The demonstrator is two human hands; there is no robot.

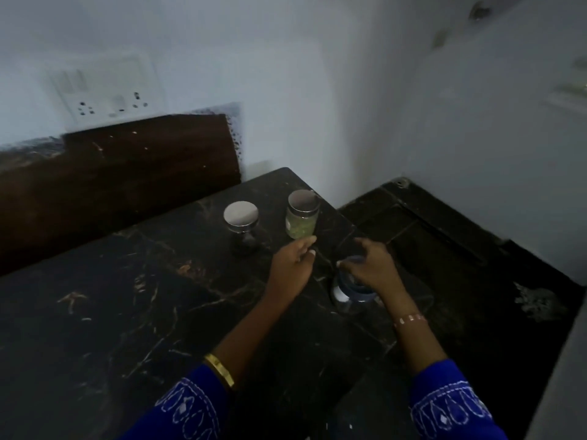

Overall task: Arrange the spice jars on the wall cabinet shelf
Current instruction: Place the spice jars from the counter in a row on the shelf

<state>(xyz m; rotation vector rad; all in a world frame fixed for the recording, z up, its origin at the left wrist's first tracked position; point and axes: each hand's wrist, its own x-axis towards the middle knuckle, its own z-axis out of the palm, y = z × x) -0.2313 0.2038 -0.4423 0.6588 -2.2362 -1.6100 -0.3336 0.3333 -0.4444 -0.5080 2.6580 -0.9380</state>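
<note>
On the black marble counter (127, 312), the right hand (371, 265) grips a blue-lidded jar (347, 292) from above, the half-open, empty left hand (293, 263) just below the green-spice jar (301, 215)

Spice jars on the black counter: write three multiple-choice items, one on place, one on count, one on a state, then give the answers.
1. Where does the jar of pale green contents stand?
A. On the black marble counter, near its far right corner
B. On the wall shelf
C. On the floor

2. How many jars are on the counter?
A. One
B. Three
C. Five

3. What is the right hand doing?
A. Resting flat on bare counter
B. Placed over the top of the blue-lidded jar
C. Pressing the wall socket

Answers:
1 A, it sits by the corner, right of the dark jar.
2 B, the dark jar, the green one and the blue-lidded one show.
3 B, its fingers cover the lid, while the left hand reaches toward the green jar without a grip.
</note>
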